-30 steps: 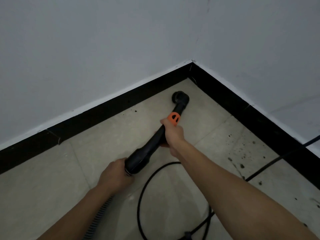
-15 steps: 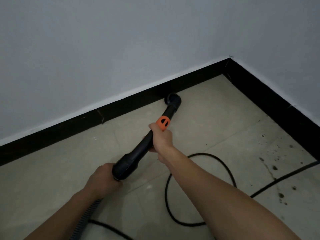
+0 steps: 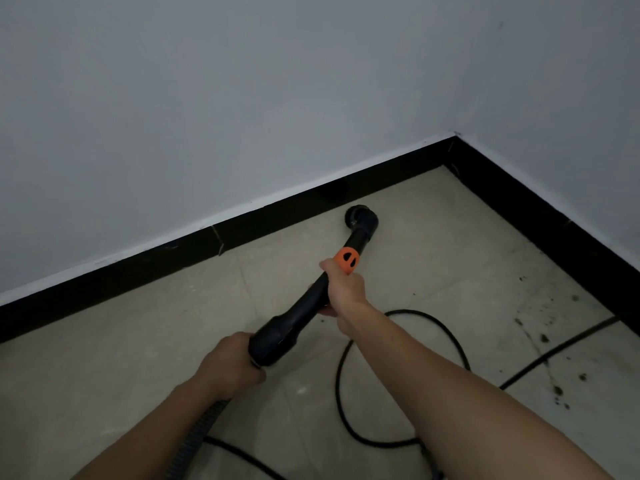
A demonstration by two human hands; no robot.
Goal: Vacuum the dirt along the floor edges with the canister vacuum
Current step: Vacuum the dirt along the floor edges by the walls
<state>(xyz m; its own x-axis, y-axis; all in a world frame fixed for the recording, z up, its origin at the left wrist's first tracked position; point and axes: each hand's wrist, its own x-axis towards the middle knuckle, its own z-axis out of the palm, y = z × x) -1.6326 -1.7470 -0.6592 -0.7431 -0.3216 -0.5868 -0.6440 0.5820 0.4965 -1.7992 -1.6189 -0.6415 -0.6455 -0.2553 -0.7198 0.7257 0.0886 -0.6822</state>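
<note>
Fingers of my right hand (image 3: 346,289) curl round the vacuum wand (image 3: 304,313) behind its orange collar (image 3: 347,259); my left hand (image 3: 230,363) grips the wand's rear end. Its nozzle (image 3: 362,220) rests on the floor (image 3: 433,254) beside the skirting (image 3: 277,218).

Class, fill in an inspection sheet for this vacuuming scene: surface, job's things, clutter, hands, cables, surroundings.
Surface: beige tiled floor, dark dirt specks at the right.
Job's things: black plastic vacuum wand with orange collar, its round nozzle on the floor beside the far black skirting board; grey ribbed hose trails from its rear.
Clutter: nothing seen.
Hands: left hand grips the wand's rear end; right hand grips it below the collar.
Cables: black cable loops on the floor by the right forearm; a stretch crosses the dirty tiles at the right.
Surroundings: white walls above the skirting, meeting in a corner.
</note>
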